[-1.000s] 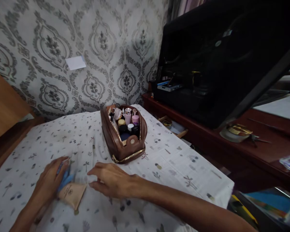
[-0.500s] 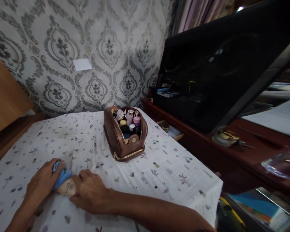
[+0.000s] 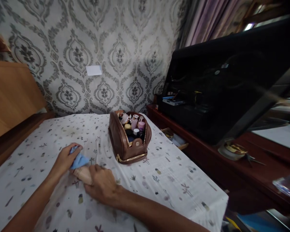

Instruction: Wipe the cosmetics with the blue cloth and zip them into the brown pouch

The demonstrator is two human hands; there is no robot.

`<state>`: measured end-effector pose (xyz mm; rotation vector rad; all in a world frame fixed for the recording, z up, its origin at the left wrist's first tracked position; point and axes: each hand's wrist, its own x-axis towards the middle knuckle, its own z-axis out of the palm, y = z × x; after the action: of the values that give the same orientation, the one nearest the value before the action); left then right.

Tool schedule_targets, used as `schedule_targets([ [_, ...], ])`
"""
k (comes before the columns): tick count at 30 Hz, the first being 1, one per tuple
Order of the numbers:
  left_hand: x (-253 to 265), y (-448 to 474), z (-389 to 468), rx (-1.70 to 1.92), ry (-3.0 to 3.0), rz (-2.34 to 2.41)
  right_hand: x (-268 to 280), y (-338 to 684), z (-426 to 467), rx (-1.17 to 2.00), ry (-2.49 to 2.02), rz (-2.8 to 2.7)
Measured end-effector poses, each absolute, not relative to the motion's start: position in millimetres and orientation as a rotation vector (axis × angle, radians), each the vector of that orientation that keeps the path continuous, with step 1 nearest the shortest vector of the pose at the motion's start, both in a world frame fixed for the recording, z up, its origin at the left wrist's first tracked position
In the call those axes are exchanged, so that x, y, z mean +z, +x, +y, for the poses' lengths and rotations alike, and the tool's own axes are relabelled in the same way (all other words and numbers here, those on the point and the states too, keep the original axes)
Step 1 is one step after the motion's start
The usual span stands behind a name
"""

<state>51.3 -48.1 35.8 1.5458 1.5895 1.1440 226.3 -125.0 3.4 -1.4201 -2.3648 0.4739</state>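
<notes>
My left hand is closed on a light blue cloth, which lies against one end of a beige tube. My right hand grips the other end of that tube, its fingers wrapped round it. Both hands are low over the white patterned sheet. Beyond them a brown cosmetic bag stands unzipped, with several bottles and jars inside, among them a pink-capped bottle and a white-capped jar. Fingers hide part of the tube and cloth.
A dark red desk runs along the right, holding a large black screen, scissors and a round gold-trimmed container. An open drawer juts out below. On the left stands a wooden board.
The view has swung a little, so the bag appears lower and farther right. Both hands, still on the cloth and tube, appear higher and more to the right.
</notes>
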Motion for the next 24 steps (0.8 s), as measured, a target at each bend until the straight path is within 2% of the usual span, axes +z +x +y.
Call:
schedule_targets([
  [3, 45.3, 69.5, -42.1, 1.393, 1.226, 1.350, 2.6, 243.4, -121.2, 0.731, -1.477, -2.081],
  [6, 44.6, 86.1, -42.8, 1.538, 1.076, 1.124, -2.6, 256.8, -117.3, 1.039, -1.309, -1.744],
  [10, 29.8, 101.1, -51.6, 1.538, 1.054, 0.981, -9.4, 263.1, -115.1, 1.474, -0.988, -1.363],
  [15, 15.5, 98.5, -54.8, 1.560, 1.150, 0.993, -8.3, 263.2, -117.0, 1.935, -0.821, -1.069],
  [19, 12.9, 92.0, -52.4, 1.581, 1.161, 1.032, -7.5, 264.4, -117.0, 2.103, -0.734, -1.024],
  [24, 19.5, 90.2, -56.8, 1.597, 1.074, 1.108, -10.4, 264.5, -118.5, 2.113, -0.716, -1.047],
])
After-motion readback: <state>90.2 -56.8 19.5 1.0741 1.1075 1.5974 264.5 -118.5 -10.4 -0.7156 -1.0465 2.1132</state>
